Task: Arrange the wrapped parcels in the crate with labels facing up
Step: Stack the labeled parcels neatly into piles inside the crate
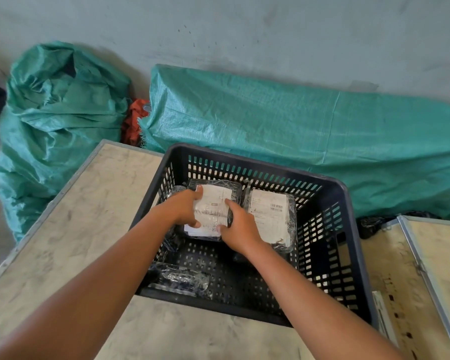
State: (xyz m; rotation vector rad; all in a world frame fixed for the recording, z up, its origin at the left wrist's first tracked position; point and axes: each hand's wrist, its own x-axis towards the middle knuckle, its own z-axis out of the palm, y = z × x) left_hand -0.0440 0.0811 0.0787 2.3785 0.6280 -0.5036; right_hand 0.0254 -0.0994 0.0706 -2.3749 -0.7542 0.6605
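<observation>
**Holding a labelled parcel inside the crate**

Taking the black crate (348,229) as our landmark, we see a crumpled green sack (57,120) well to its left against the wall, and a pale table (63,216) on which the crate stands. Inside the crate, at its near left corner, a black-wrapped parcel (182,279) lies with no label showing. Our left hand (183,207) grips the left edge of a wrapped parcel (212,211) at the crate's far left, its white label facing up. Our right hand (238,227) closes on that same parcel's right edge, fingers curled over the label. Just beside it, towards the crate's right wall, a second parcel (270,214) lies label up. Behind the crate a long green sack (309,131) stretches rightward.
</observation>
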